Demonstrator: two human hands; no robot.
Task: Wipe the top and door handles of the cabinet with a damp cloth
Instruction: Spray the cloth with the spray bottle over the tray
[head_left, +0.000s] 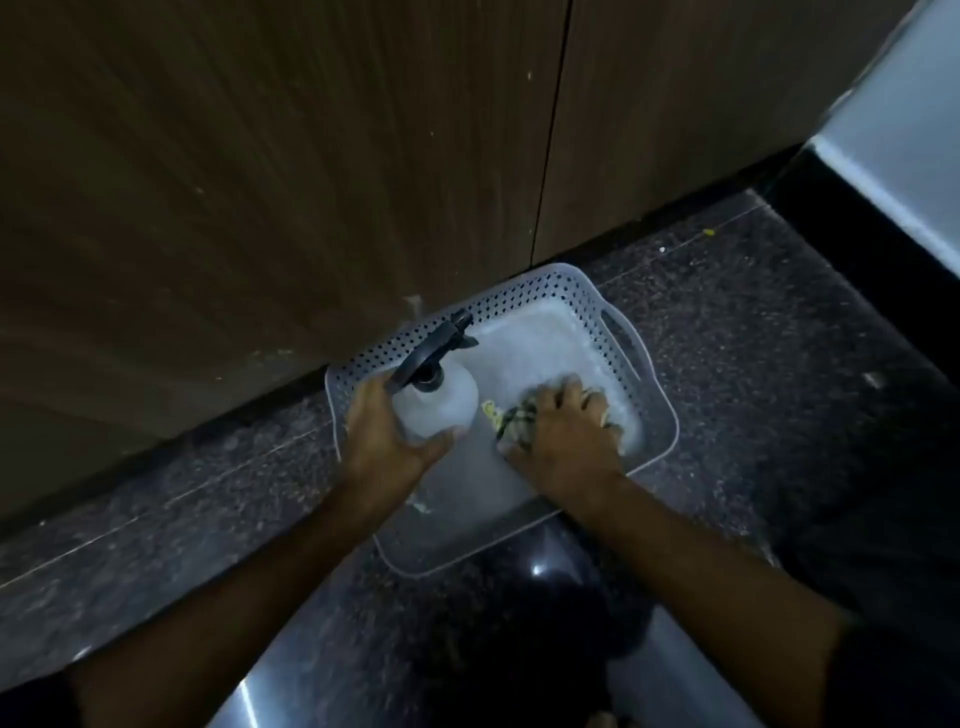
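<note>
A white perforated basket (540, 283) sits on the dark speckled floor against the brown wooden cabinet doors (291, 171). My left hand (387, 434) grips a translucent spray bottle (441, 402) with a black trigger head, standing at the basket's left side. My right hand (563, 434) lies inside the basket, fingers curled over a checked yellow-and-dark cloth (511, 421) and grasping it. Most of the cloth is hidden under that hand. No door handles or cabinet top are in view.
A vertical seam (550, 135) divides two cabinet doors. A pale grey appliance or counter edge (893, 156) rises at the upper right. Dark granite floor (753, 338) spreads around the basket; a glossy dark patch lies below it near my body.
</note>
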